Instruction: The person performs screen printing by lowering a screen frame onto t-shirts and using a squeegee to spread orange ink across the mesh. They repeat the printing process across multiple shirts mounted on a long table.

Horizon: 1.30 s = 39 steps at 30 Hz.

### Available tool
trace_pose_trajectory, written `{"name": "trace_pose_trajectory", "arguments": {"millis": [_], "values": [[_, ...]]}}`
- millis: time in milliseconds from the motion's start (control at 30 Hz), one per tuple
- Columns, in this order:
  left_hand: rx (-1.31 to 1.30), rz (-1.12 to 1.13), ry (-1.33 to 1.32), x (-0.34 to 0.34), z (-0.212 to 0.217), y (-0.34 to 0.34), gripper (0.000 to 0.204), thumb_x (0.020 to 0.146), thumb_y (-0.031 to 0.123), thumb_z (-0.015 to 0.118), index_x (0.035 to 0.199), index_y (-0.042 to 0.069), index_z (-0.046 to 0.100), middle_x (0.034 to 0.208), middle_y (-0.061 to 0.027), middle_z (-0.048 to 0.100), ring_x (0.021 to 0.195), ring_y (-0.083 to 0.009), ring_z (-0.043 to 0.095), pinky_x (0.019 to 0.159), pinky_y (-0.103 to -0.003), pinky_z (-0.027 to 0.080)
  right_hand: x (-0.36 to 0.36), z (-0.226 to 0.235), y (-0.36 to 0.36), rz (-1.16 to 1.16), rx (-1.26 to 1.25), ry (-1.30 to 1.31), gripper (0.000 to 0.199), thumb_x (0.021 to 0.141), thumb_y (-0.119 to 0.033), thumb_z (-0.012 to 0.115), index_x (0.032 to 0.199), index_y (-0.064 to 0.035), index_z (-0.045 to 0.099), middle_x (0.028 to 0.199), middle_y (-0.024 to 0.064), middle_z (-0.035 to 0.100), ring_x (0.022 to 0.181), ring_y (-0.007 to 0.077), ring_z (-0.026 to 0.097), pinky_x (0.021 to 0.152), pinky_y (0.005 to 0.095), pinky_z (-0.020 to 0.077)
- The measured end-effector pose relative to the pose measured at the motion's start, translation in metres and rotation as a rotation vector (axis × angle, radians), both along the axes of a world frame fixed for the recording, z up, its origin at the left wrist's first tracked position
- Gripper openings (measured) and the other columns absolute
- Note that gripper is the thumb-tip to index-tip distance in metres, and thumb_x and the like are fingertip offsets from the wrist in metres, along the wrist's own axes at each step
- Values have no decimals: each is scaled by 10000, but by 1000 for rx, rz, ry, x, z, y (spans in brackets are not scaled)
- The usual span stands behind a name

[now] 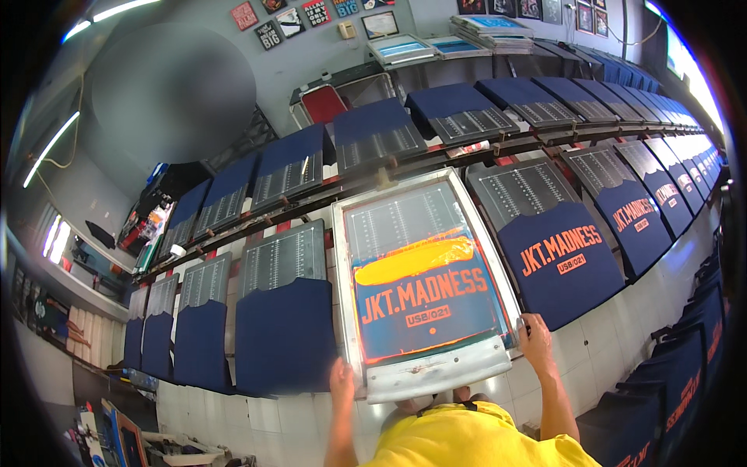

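A screen printing frame [339, 265] with pale metal sides lies in front of me over a board. Through its mesh show orange lettering and dark blue cloth. A thick pool of yellow-orange ink [416, 263] stretches across the mesh above the lettering. Across the frame's near end is a wide whitish bar [437, 372]; I cannot tell if it is a squeegee or part of the frame. My left hand [341, 380] is closed on the frame's near left corner. My right hand [535, 336] grips its right side near the front, fingers curled.
Dark blue T-shirts on boards run in two long rows: plain ones [284, 335] to the left, orange-printed ones [560, 257] to the right. A rail [311, 191] passes between the rows. More printed shirts [677, 373] hang at the right. Stacked frames [490, 35] stand at the back.
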<state>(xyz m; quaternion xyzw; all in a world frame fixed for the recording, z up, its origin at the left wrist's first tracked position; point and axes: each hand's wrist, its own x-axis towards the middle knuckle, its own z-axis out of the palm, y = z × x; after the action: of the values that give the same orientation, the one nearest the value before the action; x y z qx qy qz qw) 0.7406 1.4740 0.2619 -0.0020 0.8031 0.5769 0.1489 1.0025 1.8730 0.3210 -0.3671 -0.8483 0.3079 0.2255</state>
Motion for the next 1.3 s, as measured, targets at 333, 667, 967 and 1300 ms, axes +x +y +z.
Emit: {"name": "trace_pose_trajectory", "arguments": {"millis": [333, 667, 967, 1300], "values": [[-245, 41, 168, -10, -21, 6, 321, 962, 234, 550, 849, -59, 618, 718, -152, 595, 684, -216, 546, 683, -395, 440, -4, -49, 21, -70, -247, 104, 265, 923, -68, 558, 1149, 43, 641, 948, 190, 692, 863, 297, 678, 783, 386, 514], [-279, 11, 132, -14, -10, 10, 367, 976, 237, 566, 722, -24, 513, 630, -55, 469, 626, -149, 391, 597, -368, 363, -26, -87, 34, -207, -304, 282, 216, 928, -31, 542, 1087, 22, 678, 824, 128, 688, 729, 188, 620, 701, 331, 492], [-87, 227, 91, -8, -24, 21, 318, 990, 213, 607, 908, -86, 682, 755, 15, 593, 713, -74, 491, 660, -265, 413, -30, -79, 33, -237, -328, 231, 117, 949, -58, 538, 1007, 1, 620, 737, 62, 581, 678, 140, 536, 655, 324, 461], [-78, 252, 26, -12, -34, 10, 324, 967, 234, 632, 1046, -72, 702, 917, -69, 702, 838, -133, 611, 788, -296, 483, -33, -83, 37, -241, -401, 239, 145, 936, -50, 557, 1033, 17, 641, 771, 63, 614, 698, 134, 553, 668, 313, 467]]}}
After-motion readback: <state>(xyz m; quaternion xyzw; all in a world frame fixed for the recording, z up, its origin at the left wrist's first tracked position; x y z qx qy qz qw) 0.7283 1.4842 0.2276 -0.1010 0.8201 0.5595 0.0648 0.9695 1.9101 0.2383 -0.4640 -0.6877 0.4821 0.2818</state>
